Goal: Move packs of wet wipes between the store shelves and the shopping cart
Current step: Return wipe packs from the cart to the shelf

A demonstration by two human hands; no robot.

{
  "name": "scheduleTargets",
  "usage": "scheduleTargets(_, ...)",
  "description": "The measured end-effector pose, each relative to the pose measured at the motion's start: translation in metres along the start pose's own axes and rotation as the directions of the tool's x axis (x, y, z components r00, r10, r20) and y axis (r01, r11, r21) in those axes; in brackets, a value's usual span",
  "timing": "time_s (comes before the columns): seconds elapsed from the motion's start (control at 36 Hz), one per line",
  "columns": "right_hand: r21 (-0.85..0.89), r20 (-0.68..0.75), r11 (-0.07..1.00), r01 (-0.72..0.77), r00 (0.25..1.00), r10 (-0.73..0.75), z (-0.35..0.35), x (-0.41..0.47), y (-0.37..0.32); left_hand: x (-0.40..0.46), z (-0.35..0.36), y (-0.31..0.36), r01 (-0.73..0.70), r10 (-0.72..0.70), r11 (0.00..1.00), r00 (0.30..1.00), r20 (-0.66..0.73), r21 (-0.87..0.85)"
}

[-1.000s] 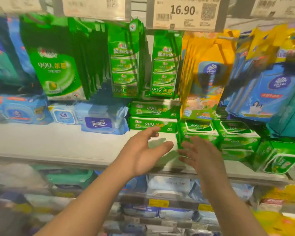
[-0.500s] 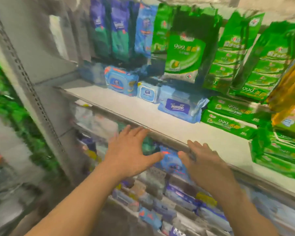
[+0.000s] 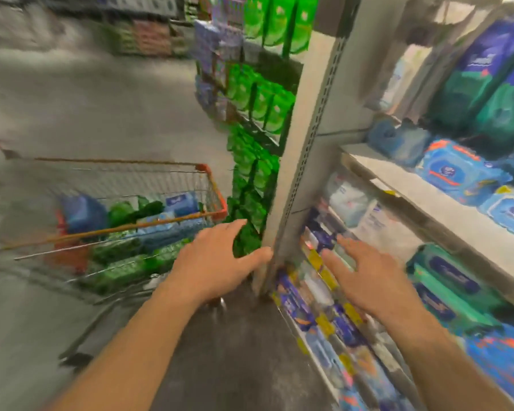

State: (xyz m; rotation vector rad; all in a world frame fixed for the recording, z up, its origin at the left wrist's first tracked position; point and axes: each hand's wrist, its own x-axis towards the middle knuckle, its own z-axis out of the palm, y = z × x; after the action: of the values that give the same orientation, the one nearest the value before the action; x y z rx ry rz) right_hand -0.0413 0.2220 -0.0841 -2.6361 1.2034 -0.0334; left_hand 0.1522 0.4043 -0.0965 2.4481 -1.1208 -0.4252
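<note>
Green and blue wet-wipe packs [image 3: 149, 229] lie piled in the shopping cart [image 3: 217, 200], left of the shelf upright [image 3: 303, 161]. Both hands are empty with fingers spread: the left hand [image 3: 217, 262] reaches toward the cart, the right hand [image 3: 365, 277] hovers before the lower shelves [image 3: 428, 203]. Likely a pack gets picked next. That means clearing the cart's orange rim and the upright; bare floor [image 3: 235, 351] lies below.

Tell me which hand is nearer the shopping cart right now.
Left. The left hand hovers open just off the shopping cart's near corner, empty. The right hand is farther away, past the shelf upright, in front of the lower shelves.
</note>
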Motion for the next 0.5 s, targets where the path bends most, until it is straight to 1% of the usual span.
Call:
scheduleTargets(0.06,0.004,0.016,0.998,0.057,0.998,-0.057,0.010,0.014,-0.035,-0.004,-0.013,-0.034,0.069,-0.069,0.997,0.997,-0.024,-0.027)
scheduleTargets(0.17,0.041,0.116,0.985,0.168,0.978,-0.172,0.032,0.042,-0.092,-0.010,-0.035,-0.088,0.187,-0.195,0.977,0.978,-0.071,-0.099)
scheduleTargets(0.28,0.050,0.133,0.961,0.272,0.952,-0.276,0.051,0.078,-0.139,-0.007,-0.050,-0.138,0.262,-0.276,0.958,0.952,-0.131,-0.120)
scheduleTargets(0.36,0.054,0.168,0.942,0.330,0.927,-0.335,0.064,0.108,-0.176,0.002,-0.058,-0.171,0.329,-0.353,0.933,0.917,-0.187,-0.148)
scheduleTargets(0.42,0.086,0.178,0.926,0.369,0.908,-0.378,0.074,0.131,-0.197,0.014,-0.065,-0.190,0.363,-0.390,0.919,0.895,-0.217,-0.153)
scheduleTargets(0.5,0.157,0.175,0.901,0.404,0.886,-0.428,0.088,0.166,-0.227,0.036,-0.076,-0.215,0.411,-0.433,0.900,0.877,-0.208,-0.144)
